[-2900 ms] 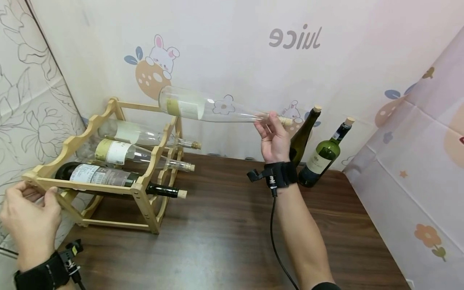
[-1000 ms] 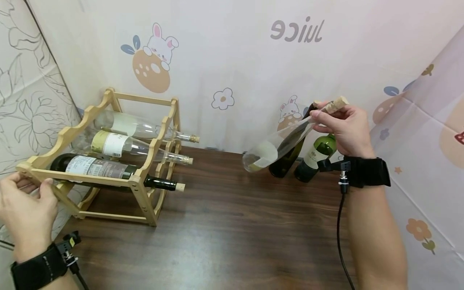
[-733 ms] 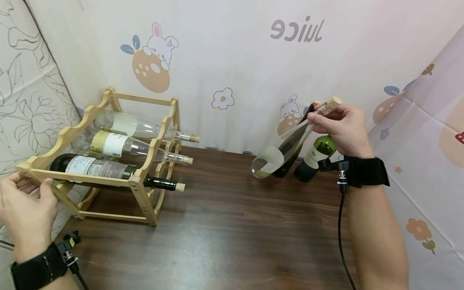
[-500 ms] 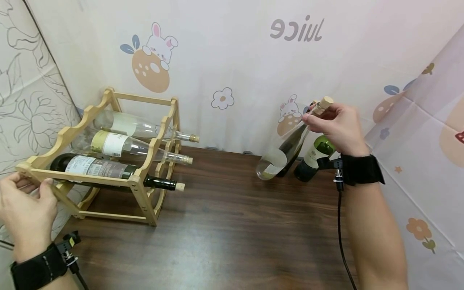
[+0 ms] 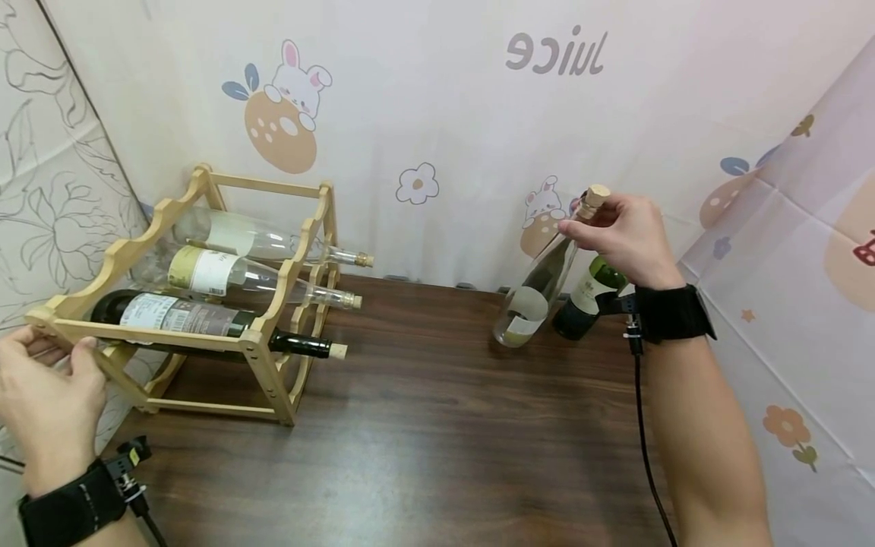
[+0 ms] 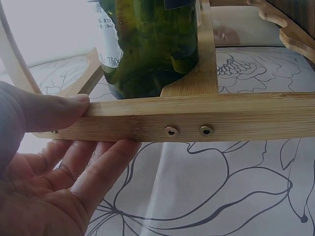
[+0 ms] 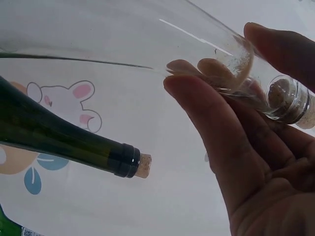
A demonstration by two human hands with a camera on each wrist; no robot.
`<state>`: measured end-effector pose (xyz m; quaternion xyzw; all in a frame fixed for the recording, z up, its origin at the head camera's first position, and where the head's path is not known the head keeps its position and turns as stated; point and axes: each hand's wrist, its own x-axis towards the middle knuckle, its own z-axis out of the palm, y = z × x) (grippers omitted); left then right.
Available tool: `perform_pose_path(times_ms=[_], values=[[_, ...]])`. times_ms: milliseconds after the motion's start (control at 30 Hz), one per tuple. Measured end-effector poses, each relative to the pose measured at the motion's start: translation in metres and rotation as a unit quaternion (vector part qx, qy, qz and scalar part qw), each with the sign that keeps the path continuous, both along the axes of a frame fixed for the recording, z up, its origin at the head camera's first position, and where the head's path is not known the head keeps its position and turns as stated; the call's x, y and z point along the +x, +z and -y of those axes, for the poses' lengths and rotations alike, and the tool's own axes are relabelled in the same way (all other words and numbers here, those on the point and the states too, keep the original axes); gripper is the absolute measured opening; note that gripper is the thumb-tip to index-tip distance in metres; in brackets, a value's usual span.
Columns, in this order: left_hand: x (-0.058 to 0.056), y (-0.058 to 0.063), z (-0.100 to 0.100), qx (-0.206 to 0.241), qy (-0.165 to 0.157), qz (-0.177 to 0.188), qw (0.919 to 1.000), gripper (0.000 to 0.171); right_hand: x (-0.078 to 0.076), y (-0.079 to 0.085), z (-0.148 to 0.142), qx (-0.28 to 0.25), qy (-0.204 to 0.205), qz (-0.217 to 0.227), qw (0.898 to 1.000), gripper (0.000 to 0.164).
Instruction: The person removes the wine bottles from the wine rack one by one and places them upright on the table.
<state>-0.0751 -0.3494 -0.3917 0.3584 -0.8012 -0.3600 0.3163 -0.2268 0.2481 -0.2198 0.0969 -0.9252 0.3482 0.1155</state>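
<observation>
My right hand point(image 5: 629, 235) grips a clear glass wine bottle point(image 5: 526, 311) by its corked neck. The bottle leans, base down at the left, neck up at the right, its base low over the table. In the right wrist view, thumb and fingers wrap the neck of the clear bottle point(image 7: 123, 29), just below the cork. My left hand point(image 5: 55, 403) holds the near left corner of a wooden wine rack point(image 5: 268, 380). Seen from the left wrist, the thumb lies on top of the rail point(image 6: 256, 115) with fingers underneath.
In the rack lie a dark bottle point(image 5: 219, 323) and two clear bottles, one with a yellow-white label point(image 5: 205, 270). Behind the held bottle stand a green bottle point(image 5: 584, 300) and a dark green corked bottle point(image 7: 83, 147). A patterned curtain point(image 5: 437, 99) backs the brown table point(image 5: 410, 425).
The clear bottle has gone from level near the rack to the right, then tipped base down and lowered. Recently the right hand shifted slightly left, bringing it more upright. The left hand stays put.
</observation>
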Motion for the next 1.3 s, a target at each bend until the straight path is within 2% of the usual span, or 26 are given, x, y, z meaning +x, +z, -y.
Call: perform_pose_path(times_ms=[267,400,667,833,967,1067,1200,1233,1300], values=[[0.001,0.003,-0.001,0.011,-0.001,0.001,0.9999,0.051,0.003,-0.003,-0.011,0.004,-0.004,0.016,1.000,0.039],[0.001,0.002,-0.001,0.008,-0.001,0.001,1.0000,0.051,0.005,-0.005,-0.023,0.026,-0.023,0.023,0.999,0.041],[0.002,0.003,-0.003,0.007,-0.002,0.007,0.9999,0.053,0.011,-0.010,-0.051,0.065,-0.053,0.003,0.996,0.042],[0.004,0.004,-0.004,0.004,-0.003,0.009,0.9999,0.053,0.014,-0.013,-0.071,0.072,-0.085,0.019,0.994,0.048],[0.004,0.004,-0.005,0.002,-0.003,0.008,1.0000,0.053,0.016,-0.015,-0.086,0.058,-0.095,0.034,0.993,0.051],[0.005,0.003,-0.005,0.006,-0.003,0.011,0.9999,0.053,0.017,-0.016,-0.097,0.035,-0.097,0.033,0.994,0.043],[0.006,0.003,-0.005,0.009,-0.005,0.012,0.9999,0.054,0.020,-0.016,-0.110,-0.003,-0.102,0.026,0.994,0.013],[0.006,0.003,-0.005,0.009,-0.004,0.010,0.9999,0.054,0.021,-0.016,-0.112,-0.008,-0.105,0.026,0.994,0.009],[0.005,0.003,-0.005,0.007,-0.003,0.009,0.9999,0.054,0.022,-0.015,-0.116,-0.007,-0.111,0.026,0.994,0.012]])
